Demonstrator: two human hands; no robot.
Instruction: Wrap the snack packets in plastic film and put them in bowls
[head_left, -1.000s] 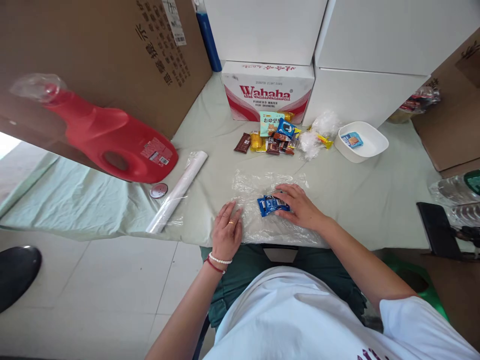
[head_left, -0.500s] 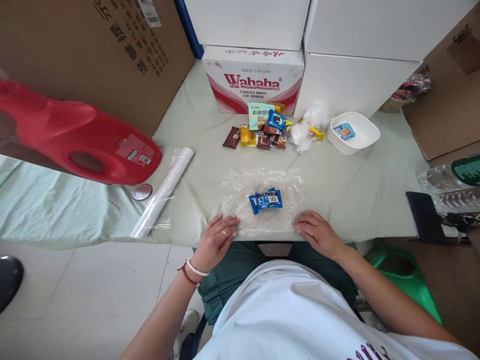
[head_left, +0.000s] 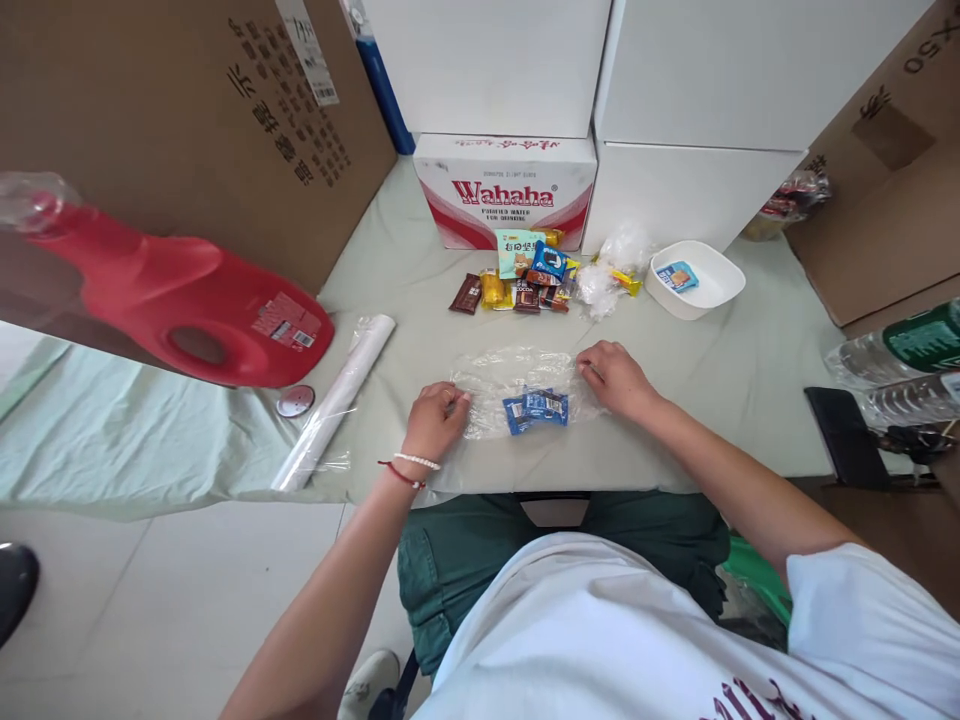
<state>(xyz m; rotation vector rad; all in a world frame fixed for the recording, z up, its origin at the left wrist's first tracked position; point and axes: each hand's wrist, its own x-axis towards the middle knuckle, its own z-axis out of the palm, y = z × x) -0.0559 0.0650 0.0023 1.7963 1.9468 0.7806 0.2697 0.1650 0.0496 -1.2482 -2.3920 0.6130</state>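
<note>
A sheet of clear plastic wrap (head_left: 491,365) lies on the cloth-covered table, its near part folded up over small blue snack packets (head_left: 536,410). My left hand (head_left: 437,425), with a white bracelet and a red cord at the wrist, pinches the wrap's left edge. At the opposite edge, my right hand (head_left: 615,378) has its fingers closed on the wrap. The packets sit between both hands, seen through the film.
Beyond the wrap lies a pile of assorted snacks (head_left: 525,275), with crumpled plastic (head_left: 600,285) and a white bowl (head_left: 695,280) to its right. A roll of plastic wrap (head_left: 334,405) and a large red jug (head_left: 202,300) stand left. A Wahaha box (head_left: 506,190) is behind; bottles (head_left: 900,345) are at right.
Both hands have moved away from me, carrying the wrap's near edge up and over the blue packets. Earlier the packets lay uncovered on the flat sheet.
</note>
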